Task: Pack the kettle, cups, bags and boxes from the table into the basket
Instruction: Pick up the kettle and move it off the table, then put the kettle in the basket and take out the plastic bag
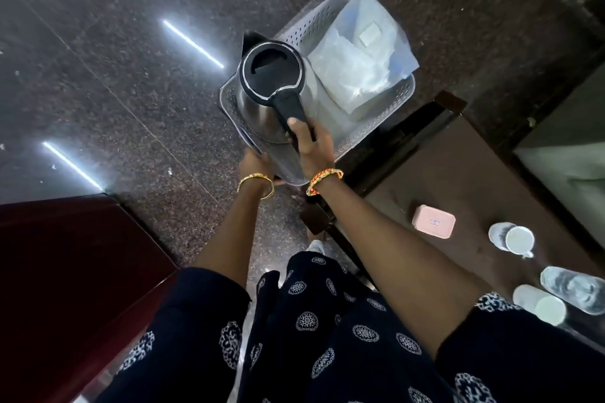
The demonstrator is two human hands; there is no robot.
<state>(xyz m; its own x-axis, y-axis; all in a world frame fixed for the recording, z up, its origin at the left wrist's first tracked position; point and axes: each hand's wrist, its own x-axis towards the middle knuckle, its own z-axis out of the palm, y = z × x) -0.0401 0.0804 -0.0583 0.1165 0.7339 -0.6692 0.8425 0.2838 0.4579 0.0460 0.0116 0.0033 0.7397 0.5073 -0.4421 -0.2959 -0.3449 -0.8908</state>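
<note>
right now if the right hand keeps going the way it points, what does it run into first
The right hand, closed on the kettle handle, points up the picture across the basket. The kettle's own body lies first in that line; past it, probably the basket's far wall, though depth is unclear.

Dark speckled stone floor (98, 59), maroon cabinet (65, 271) beside it

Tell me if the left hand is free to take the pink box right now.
Probably not: the left hand grips the basket rim, and the pink box lies on the table beyond the right arm holding the kettle.
</note>
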